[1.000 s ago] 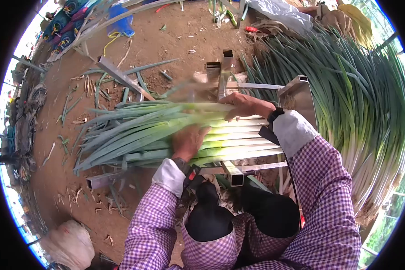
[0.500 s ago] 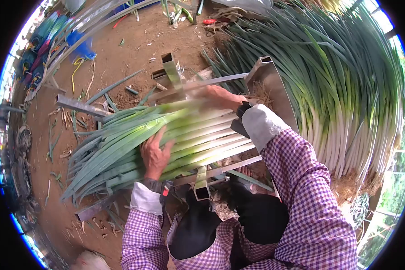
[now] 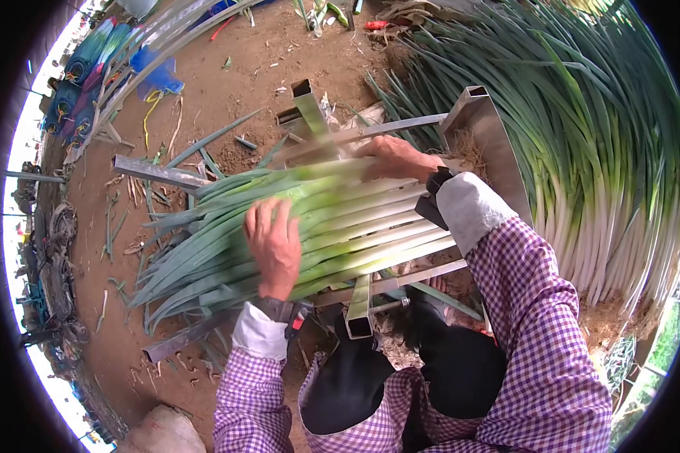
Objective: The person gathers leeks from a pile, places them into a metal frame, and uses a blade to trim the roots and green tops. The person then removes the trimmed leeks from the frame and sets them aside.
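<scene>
A row of leeks or large green onions [image 3: 355, 232] lies side by side on a metal frame [image 3: 495, 143], green leaves to the left and white stalks to the right. My left hand [image 3: 274, 245] rests on the leaves, its fingers lying out over them. At the far edge of the row, my right hand [image 3: 400, 158] has its fingers curled round a leek [image 3: 329, 170], which is smeared by motion. The fingertips under that leek are partly hidden.
A large heap of leeks [image 3: 582, 151], roots toward me, lies on the right. Square metal tubes [image 3: 159, 172] jut from the frame. Loose leaves and scraps litter the dirt floor [image 3: 227, 83]. A blue plastic piece [image 3: 156, 73] and bundled netting [image 3: 75, 83] lie at upper left.
The whole view has shifted, so things appear farther right. My left hand has lifted slightly and its fingers sit farther up the leaves. My right hand is still at the row's far edge, less blurred.
</scene>
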{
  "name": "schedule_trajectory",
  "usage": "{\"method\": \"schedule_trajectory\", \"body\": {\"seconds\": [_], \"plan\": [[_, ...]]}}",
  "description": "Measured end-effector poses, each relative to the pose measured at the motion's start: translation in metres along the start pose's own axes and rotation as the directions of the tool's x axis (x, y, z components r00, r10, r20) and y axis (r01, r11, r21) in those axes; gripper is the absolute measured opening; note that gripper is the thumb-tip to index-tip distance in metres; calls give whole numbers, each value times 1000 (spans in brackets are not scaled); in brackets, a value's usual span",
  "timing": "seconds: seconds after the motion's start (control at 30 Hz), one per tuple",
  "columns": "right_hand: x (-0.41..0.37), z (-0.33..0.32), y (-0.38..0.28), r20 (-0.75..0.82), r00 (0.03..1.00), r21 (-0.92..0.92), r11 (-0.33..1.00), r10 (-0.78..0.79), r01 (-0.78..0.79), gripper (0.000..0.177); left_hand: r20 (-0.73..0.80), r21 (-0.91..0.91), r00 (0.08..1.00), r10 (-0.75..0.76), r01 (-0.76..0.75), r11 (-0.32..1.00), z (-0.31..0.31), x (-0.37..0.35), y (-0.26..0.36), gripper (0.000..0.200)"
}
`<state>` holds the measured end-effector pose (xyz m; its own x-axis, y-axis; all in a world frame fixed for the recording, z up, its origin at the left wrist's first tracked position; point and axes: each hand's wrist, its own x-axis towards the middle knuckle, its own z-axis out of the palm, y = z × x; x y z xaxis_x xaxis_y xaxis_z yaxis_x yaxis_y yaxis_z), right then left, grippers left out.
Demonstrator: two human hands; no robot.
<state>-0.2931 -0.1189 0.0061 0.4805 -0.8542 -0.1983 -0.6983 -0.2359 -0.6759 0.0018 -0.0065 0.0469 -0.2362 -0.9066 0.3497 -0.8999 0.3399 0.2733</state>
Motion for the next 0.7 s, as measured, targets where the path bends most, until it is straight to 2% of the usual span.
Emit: {"method": "schedule_trajectory", "body": {"seconds": [0.07,0.1,0.17,0.27,0.3,0.33,0.4,0.5,0.6,0.7], "plan": [[-1,-5,-5,39,998,28,998,49,-50,48,-27,7,993,117,-116,993,6,20,-1,37],[-1,-3,-4,6,1000,7,1000,9,-9,47,49,-109,997,64,-58,992,26,19,-14,40],[-2,4,4,-61,996,-45,997,-66,64,46,35,-73,997,64,-61,995,35,15,-16,41],[-14,18,3,-266,956,-106,990,-122,97,41,68,-55,997,36,-33,998,42,10,-20,43],[-14,18,-15,-258,966,-200,977,17,-71,35,83,-40,996,31,-28,999,43,11,-21,43],[-11,30,-10,-300,954,-185,980,9,-68,22,96,-27,995,29,-26,999,44,12,-22,43],[-4,53,-10,-460,886,-369,920,-59,-130,15,106,-28,994,36,-33,999,45,14,-20,42],[1,54,-19,-604,776,-361,930,-181,-64,14,104,-15,993,52,-51,999,45,14,-19,42],[4,43,-15,-550,819,-281,960,-163,2,13,114,19,991,63,-66,998,49,15,-21,43],[13,41,6,-587,756,-261,952,-288,160,16,125,19,990,63,-66,998,47,15,-21,42]]}}
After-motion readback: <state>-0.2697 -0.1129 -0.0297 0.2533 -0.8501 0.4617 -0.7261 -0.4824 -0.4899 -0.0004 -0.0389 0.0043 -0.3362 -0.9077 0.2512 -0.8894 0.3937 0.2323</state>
